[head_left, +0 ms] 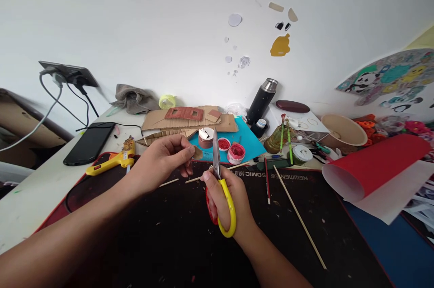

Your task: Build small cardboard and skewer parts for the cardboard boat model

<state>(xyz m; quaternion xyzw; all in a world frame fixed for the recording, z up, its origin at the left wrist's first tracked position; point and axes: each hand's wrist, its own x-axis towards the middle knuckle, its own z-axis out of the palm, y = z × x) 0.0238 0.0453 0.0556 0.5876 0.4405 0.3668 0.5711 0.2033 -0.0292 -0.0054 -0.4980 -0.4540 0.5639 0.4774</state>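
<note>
My left hand (162,161) is closed in a pinch, with a small brown piece of cardboard (197,153) at the tips of its thumb and index finger. To its right, my right hand (233,197) grips a pair of scissors (226,209) by the yellow and red handles. The blades point up and away from me and look closed together. A gap separates the scissors from the brown piece. Thin wooden sticks (169,182) lie on the black mat (162,238) below my hands.
A yellow glue gun (110,164) and a black phone (88,144) lie at left. Behind my hands are cardboard sheets (152,120), red paint jars (236,154) and a black thermos (261,100). A long stick (300,218), paintbrushes (289,141) and rolled red paper (389,166) are at right.
</note>
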